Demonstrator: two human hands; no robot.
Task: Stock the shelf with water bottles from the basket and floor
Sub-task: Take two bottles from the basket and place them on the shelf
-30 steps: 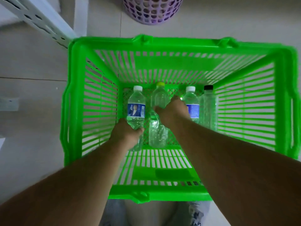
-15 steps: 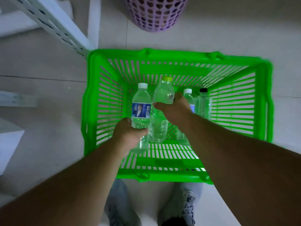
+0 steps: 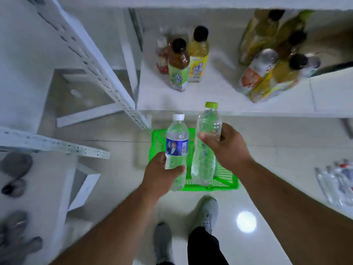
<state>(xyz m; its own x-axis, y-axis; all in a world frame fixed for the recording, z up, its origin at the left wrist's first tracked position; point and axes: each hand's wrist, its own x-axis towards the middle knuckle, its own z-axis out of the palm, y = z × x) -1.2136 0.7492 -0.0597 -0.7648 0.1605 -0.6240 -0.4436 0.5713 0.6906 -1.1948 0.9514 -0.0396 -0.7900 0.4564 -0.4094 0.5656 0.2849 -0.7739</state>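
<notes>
Standing over a green basket (image 3: 225, 180) on the floor, a person holds one water bottle in each hand, both upright and raised toward a white shelf (image 3: 219, 104). The left hand (image 3: 162, 176) has its fingers wrapped round the lower half of a white-capped bottle (image 3: 176, 142) with a blue label. The right hand (image 3: 227, 146) grips a taller green-capped bottle (image 3: 207, 134) around its upper body, thumb in front. Both bottles hang above the basket, just short of the shelf's front edge.

The step in hand looks like carrying the pair to the shelf. To do it well, lift each bottle over the front edge and set it down on its base on the bare stretch near that edge, between the tea bottles (image 3: 179, 64) toward the left rear and the cluster of juice bottles (image 3: 267, 69) on the right, without knocking either group. The thin clear plastic probably dents under pressure, so a light, steady grip suits.

Most of the basket is hidden behind the hands and bottles, so what remains inside cannot be told. More clear bottles (image 3: 338, 180) lie on the floor at the right edge, blurred and partly cut off. Dark shapes on the left are too blurred to name
</notes>
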